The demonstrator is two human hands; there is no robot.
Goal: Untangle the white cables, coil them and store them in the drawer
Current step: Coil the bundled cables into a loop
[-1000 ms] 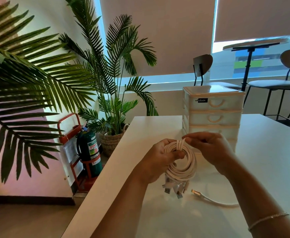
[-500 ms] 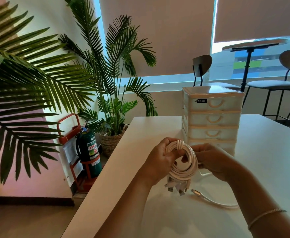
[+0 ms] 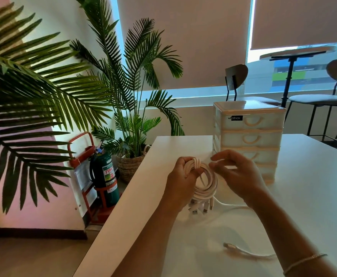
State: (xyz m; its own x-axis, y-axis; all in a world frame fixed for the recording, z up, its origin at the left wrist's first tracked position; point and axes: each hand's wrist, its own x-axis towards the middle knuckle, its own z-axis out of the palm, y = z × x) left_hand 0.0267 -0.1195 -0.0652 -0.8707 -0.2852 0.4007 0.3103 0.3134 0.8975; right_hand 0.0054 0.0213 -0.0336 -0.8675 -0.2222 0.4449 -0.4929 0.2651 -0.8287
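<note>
The left hand (image 3: 180, 177) is gripping a coil of white cables (image 3: 202, 181) at its top, fingers curled round the bundled loops, and is holding it above the white counter (image 3: 313, 186). The coil is hanging down from that grip, and several plug ends (image 3: 200, 206) are dangling in a cluster beneath it, just over the counter surface. The right hand (image 3: 238, 174) is sitting just beside the coil on its right, fingers bent and fingertips (image 3: 213, 163) drawn together near the top of the loops; the motion blur there is making it impossible to tell whether they are pinching a strand or only touching it. A thin bracelet (image 3: 303, 261) is circling the right wrist.

A loose cable end (image 3: 243, 251) with its connector is lying flat on the counter nearer the person, well apart from the coil. A white strand is running across the counter from under the coil toward the right forearm.

Behind the hands, a small plastic drawer unit (image 3: 249, 134) is standing upright on the counter with its visible drawers all closed. Off the counter's left edge, a green fire extinguisher (image 3: 104, 174) is standing in a red stand, beside a palm in a woven basket (image 3: 129, 164).
</note>
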